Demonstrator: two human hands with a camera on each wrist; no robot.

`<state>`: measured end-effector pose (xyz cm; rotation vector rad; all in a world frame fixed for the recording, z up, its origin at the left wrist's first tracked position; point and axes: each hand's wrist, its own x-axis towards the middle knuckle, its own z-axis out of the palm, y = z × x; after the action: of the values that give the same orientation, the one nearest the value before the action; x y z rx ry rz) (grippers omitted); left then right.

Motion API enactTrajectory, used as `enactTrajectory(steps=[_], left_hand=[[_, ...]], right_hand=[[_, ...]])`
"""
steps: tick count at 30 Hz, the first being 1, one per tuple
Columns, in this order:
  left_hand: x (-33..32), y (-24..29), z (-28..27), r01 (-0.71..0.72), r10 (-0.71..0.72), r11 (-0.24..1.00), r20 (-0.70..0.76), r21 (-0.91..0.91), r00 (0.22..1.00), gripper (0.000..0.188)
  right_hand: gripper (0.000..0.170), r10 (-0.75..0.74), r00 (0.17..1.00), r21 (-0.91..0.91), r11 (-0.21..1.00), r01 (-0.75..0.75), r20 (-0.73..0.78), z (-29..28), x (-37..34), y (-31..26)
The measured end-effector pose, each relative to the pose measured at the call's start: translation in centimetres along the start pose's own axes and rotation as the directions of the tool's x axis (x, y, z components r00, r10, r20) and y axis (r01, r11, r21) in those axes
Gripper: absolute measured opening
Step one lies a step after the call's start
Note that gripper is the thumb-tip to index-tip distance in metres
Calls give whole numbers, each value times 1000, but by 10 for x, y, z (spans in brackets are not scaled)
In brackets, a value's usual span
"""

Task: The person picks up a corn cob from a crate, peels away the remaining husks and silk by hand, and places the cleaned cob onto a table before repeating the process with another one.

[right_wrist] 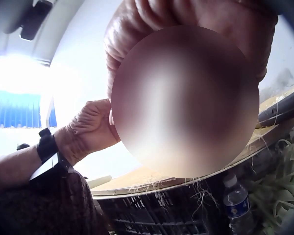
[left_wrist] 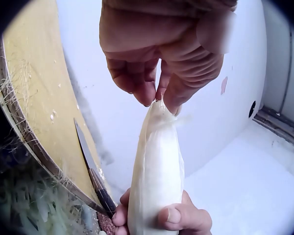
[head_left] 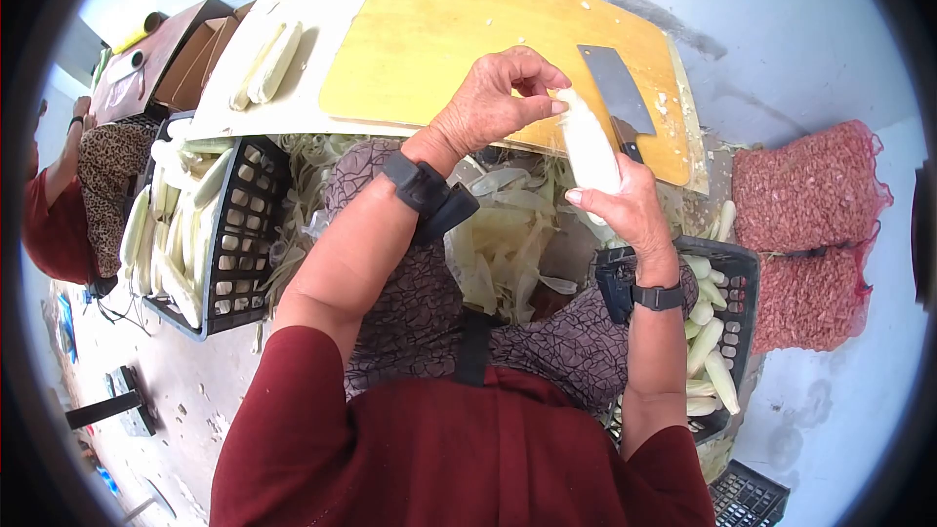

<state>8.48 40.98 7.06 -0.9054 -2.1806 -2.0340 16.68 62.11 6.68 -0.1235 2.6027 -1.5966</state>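
From my end, the left hand (head_left: 498,102) pinches the tip of a pale ear of corn (head_left: 590,148) between thumb and fingers. The right hand (head_left: 632,203) grips the lower part, thumb on one side and fingers curled round the other. In the head view I see the ear tilted, its tip towards the left hand, just in front of the near edge of the yellow board (head_left: 439,44). A cleaver (head_left: 617,88) lies on that board, beside the ear as I look at it. Two more ears (head_left: 265,68) lie on the white tabletop (head_left: 317,24) to the left. Loose husks (head_left: 512,234) are heaped below the board, between a crate of corn on the left (head_left: 256,234) and another crate on the right (head_left: 744,307). Pink mesh sacks (head_left: 810,234) stand near the wall. My right wrist view is blurred in the middle, so the hold there is probably the same grip, but I can't tell from it.
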Motion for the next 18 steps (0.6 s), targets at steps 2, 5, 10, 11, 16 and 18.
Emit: enactTrajectory(steps=[2, 5, 10, 11, 16, 18], left_hand=[[0, 0, 0, -35, 36, 998, -22, 51, 999, 18], [0, -1, 2, -113, 116, 991, -49, 69, 992, 16], [-3, 2, 6, -97, 102, 993, -73, 72, 992, 13], [-3, 3, 6, -99, 103, 994, -76, 56, 992, 12], [-2, -10, 8, -104, 103, 995, -91, -7, 991, 11], [-2, -10, 8, -110, 108, 994, -88, -15, 990, 11]], right_hand=[[42, -1, 1000, -9, 1000, 1, -4, 0, 0, 1], [42, -6, 1000, -22, 1000, 6, -1, -1, 1, 2], [43, 14, 1000, -11, 1000, -14, 8, 0, 1, 1], [43, 14, 1000, -12, 1000, -14, 9, 0, 1, 1], [43, 1, 1000, -36, 999, -1, 11, 0, 1, 1], [43, 9, 1000, -33, 999, -8, 11, 0, 1, 1]])
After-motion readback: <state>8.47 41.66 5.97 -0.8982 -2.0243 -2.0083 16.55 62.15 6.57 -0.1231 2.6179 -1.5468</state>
